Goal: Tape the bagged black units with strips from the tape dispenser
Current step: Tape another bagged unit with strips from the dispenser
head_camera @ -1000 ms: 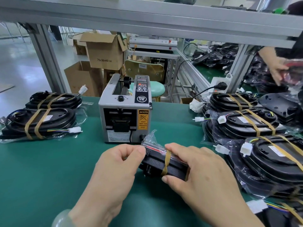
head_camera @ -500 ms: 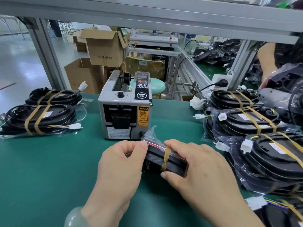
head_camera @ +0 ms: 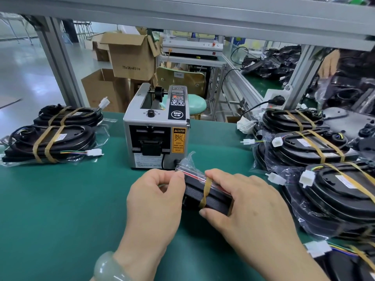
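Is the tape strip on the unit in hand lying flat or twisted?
Twisted: the tan strip narrows and kinks low on the front of the small bagged unit, gripped between left hand and right hand.

The hands barely shifted on the bagged unit.

Body in shot = two hands plus bit of forearm each. Left grip: bare hand, wrist and forearm bare too. Chunky bangle on left wrist: pale milky green, smooth, rounded, slightly see-through, glossy with soft highlight on top. Looks like jade-type stone, can't confirm material tbh. Right grip: bare hand as well, forearm bare as far as frame goes. Nails that show are short, plain, rounded tips.
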Demonstrator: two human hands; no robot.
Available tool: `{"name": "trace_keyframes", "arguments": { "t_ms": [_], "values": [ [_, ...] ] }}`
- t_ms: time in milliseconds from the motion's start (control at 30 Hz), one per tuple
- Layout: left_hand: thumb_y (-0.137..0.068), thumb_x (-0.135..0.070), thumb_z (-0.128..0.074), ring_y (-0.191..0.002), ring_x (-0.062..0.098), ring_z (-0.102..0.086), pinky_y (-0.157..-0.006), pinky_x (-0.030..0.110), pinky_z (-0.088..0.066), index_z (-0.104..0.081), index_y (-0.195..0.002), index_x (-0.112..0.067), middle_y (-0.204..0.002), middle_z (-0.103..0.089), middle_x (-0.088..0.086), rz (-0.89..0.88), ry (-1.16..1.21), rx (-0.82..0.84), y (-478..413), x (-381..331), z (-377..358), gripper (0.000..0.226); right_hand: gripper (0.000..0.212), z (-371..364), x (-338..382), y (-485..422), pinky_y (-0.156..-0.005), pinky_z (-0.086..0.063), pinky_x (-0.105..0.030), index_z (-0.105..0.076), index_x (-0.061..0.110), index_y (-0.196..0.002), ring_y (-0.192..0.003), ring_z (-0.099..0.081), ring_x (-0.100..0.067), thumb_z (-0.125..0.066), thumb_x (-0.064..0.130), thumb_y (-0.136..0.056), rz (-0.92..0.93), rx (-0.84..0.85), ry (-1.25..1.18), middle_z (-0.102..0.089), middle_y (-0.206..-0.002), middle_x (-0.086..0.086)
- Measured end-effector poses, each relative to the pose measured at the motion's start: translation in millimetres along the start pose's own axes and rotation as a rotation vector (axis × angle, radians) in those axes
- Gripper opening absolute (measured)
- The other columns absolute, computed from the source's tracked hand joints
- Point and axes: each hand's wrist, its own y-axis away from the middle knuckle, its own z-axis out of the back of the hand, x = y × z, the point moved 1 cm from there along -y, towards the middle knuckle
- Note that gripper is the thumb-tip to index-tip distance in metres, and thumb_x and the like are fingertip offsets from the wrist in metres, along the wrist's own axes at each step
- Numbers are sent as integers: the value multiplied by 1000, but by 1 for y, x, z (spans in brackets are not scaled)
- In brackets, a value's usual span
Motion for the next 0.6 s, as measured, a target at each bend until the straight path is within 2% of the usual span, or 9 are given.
{"name": "trace_keyframes", "arguments": {
  "t_ms": [200, 267, 333, 367, 467, 533, 600],
  "values": [
    [-74, -32, -72, -53, -6, -55, -50, 5, -38, -65, -67, -20, -59, -64, -20, 37, 4, -34, -5, 6, -1, 16, 59, 1, 1, 0, -62, -40, -32, -53, 43, -109, -70, -49, -17, -76, 58, -57, -3, 4, -15, -58, -73, 16],
    [-75, -28, -74, -60, 1, -57, -59, 16, -44, -64, -77, -21, -65, -66, -11, 156, 142, -12, -9, 11, 0, 13, 59, 1, 1, 0, -62, -41, -33, -53, 42, -110, -69, -49, -18, -76, 57, -58, 3, -2, -23, -58, -72, 16],
    [-82, -19, -71, -72, 11, -61, -67, 28, -46, -64, -87, -21, -77, -68, -7, 322, 316, 89, -13, 11, 0, 9, 59, 1, 1, -1, -63, -41, -33, -51, 42, -111, -70, -48, -17, -74, 58, -59, 10, 1, -26, -58, -73, 16],
    [-86, -17, -67, -73, 10, -62, -68, 30, -46, -66, -89, -20, -78, -69, -7, 362, 336, 143, -15, 10, 1, 5, 60, 1, 1, -1, -64, -41, -33, -49, 42, -113, -72, -48, -17, -72, 59, -60, 7, 10, -29, -58, -74, 16],
    [-95, -21, -52, -59, -1, -62, -68, 29, -43, -71, -88, -20, -70, -71, -13, 364, 322, 235, -21, 8, 3, 20, 63, 1, -1, -2, -69, -42, -33, -41, 45, -118, -76, -49, -16, -68, 61, -63, -14, 29, -57, -59, -79, 16],
    [-91, -33, -55, -59, -7, -61, -63, 24, -45, -71, -91, -26, -74, -71, -16, 282, 269, 284, -22, 8, 2, 17, 64, 2, -1, -2, -70, -41, -32, -38, 47, -119, -77, -47, -15, -66, 62, -64, -14, 39, -67, -59, -80, 17],
    [-87, -31, -62, -63, -10, -61, -54, 13, -46, -69, -99, -34, -81, -71, -17, 196, 209, 349, -21, 8, 1, 14, 63, 3, -1, -3, -71, -40, -31, -37, 48, -121, -78, -45, -13, -63, 65, -67, -6, 51, -59, -58, -82, 17]
  ]
}}
